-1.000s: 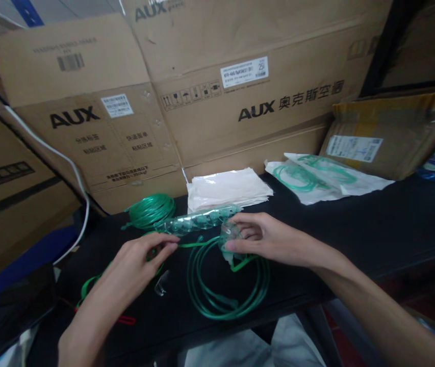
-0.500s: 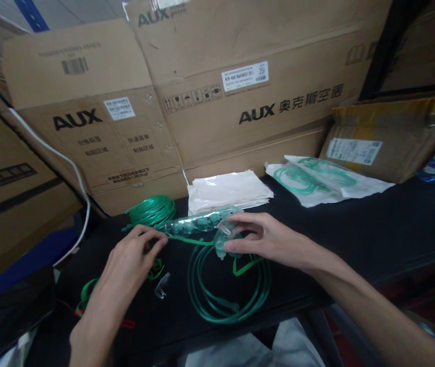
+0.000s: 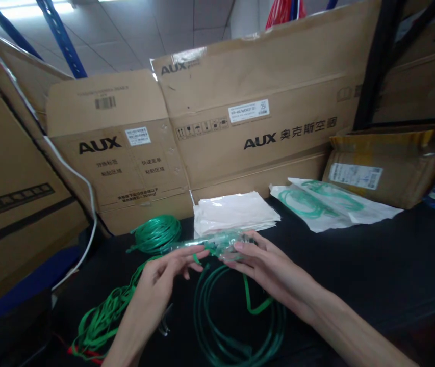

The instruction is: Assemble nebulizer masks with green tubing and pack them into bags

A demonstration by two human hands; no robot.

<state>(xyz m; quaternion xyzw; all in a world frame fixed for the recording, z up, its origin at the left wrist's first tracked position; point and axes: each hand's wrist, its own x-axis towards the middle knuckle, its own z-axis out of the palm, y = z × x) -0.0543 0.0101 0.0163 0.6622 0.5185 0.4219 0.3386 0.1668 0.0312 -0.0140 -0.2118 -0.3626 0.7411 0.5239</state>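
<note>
My right hand grips a clear green oxygen mask, its fingers curled round the side. A green elastic strap hangs below that hand. My left hand is just left of the mask, fingers reaching toward it, with a short piece of green strap caught between them. Beneath both hands lies coiled green tubing. Behind the hands is a clear plastic sleeve of green-tinted parts, partly covered by the fingers. A small clear piece lies beside my left wrist.
A heap of green straps lies to the left. Further back are a coil of green tubing, white packets and a bag with tubing. Cardboard boxes wall off the back of the black table.
My head view has tilted up. My left hand has come right, from the stretched-out strap end to beside the mask. The mask has turned in my right hand.
</note>
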